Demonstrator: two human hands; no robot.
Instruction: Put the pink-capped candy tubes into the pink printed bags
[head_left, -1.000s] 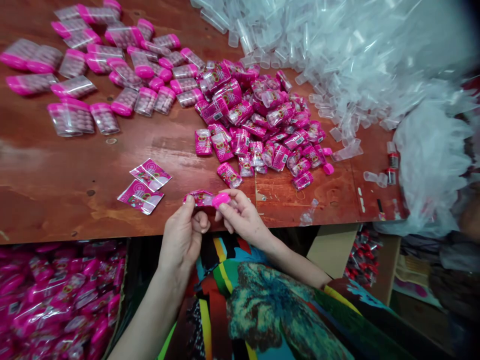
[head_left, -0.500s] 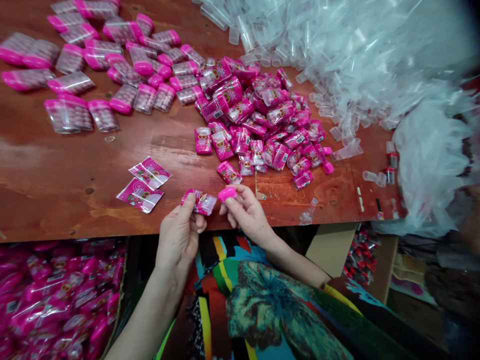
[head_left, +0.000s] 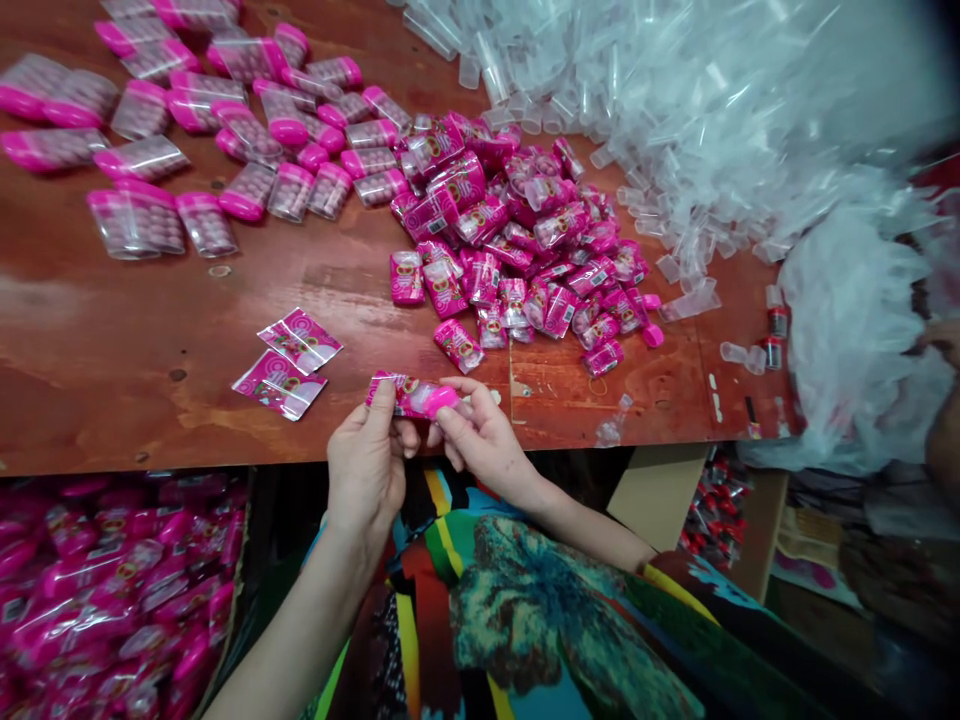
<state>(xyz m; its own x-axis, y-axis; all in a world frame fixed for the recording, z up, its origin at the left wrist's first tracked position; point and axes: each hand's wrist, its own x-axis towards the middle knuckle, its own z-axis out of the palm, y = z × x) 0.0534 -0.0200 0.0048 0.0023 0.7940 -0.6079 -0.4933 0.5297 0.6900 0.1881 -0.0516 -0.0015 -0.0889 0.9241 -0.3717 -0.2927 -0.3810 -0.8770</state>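
My left hand [head_left: 365, 460] pinches the left end of a small pink printed sleeve [head_left: 396, 392] at the table's near edge. My right hand [head_left: 477, 432] pinches a pink-capped tube [head_left: 436, 400] whose cap sits at the sleeve's right end, touching it. Both hands hover just over the red-brown wooden table [head_left: 112, 360]. Two flat pink sleeves [head_left: 289, 365] lie on the table to the left of my hands.
A heap of pink sleeved tubes [head_left: 517, 240] lies mid-table. Clear pink-capped tubes [head_left: 187, 120] spread at the far left. Empty clear tubes and plastic bags [head_left: 712, 120] pile up at the right. A box of pink packs [head_left: 112, 590] stands below the table on the left.
Half a second ago the pink-capped tube was apart from the sleeve. Now my right hand has brought it back against the sleeve's right end.
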